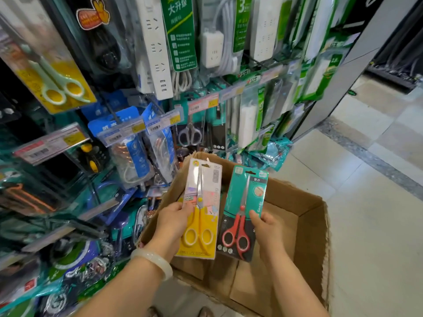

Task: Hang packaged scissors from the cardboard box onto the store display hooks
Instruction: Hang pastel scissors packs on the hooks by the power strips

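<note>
Packaged scissors, yellow: a card pack (201, 209) with yellow-and-white handles, held upright and tilted a little, above the near-left part of the cardboard box, blades pointing up toward the display.
Packaged scissors, red: a teal card pack (243, 213) with red handles, held just beside the yellow one, the two cards nearly touching along their inner edges, over the middle of the box.
Left hand: the left hand (175, 221) comes in from the lower left, forearm angled up, thumb laid across the front of the yellow pack at its left edge, fingers curled behind it; a pinch grip on the card.
Right hand: the right hand (266, 227) comes up from the bottom edge, thumb pressed on the front of the teal pack at its right edge, fingers tucked behind; it grips that card firmly.
Bracelet: a pale bangle (153, 261) sits on the left wrist.
Cardboard box: brown, open-topped (313, 236), standing on the floor against the foot of the display, flaps up; its right half shows bare cardboard inside.
Display: hooks crowded with goods; a grey-handled scissors pack (189, 133) hangs just above the box's far edge, and another yellow scissors pack (57, 81) hangs high at the upper left.
Power strips: white ones in green packaging (158, 46) fill the upper rows.
Price tags: strips (52, 143) run along the hook fronts.
Floor: pale tiles (370, 179) to the right of the box.
</note>
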`<state>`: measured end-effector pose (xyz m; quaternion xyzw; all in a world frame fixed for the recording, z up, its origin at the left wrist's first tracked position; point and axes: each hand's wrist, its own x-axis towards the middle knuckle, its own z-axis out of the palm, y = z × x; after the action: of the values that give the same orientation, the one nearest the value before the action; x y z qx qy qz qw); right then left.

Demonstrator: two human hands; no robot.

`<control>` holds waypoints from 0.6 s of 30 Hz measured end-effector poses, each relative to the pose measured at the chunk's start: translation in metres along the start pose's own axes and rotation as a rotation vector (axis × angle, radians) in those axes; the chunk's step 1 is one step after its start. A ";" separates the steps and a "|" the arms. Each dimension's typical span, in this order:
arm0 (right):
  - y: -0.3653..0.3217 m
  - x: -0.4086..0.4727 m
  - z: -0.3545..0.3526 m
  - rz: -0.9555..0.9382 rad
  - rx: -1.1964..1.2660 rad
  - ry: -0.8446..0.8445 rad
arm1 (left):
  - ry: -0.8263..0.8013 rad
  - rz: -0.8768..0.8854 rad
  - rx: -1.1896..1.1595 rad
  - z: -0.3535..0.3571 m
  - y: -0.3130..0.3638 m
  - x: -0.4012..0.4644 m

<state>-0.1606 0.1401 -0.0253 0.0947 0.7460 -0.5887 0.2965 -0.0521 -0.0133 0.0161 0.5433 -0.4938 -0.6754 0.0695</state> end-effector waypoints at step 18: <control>-0.109 -0.082 0.148 -0.533 0.048 -0.171 | 0.159 0.469 -0.251 -0.137 0.072 -0.023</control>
<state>-0.0990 -0.0125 0.0909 -0.1478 0.7027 -0.6693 0.1908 0.0351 -0.1158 0.0952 0.4527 -0.5117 -0.6518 0.3294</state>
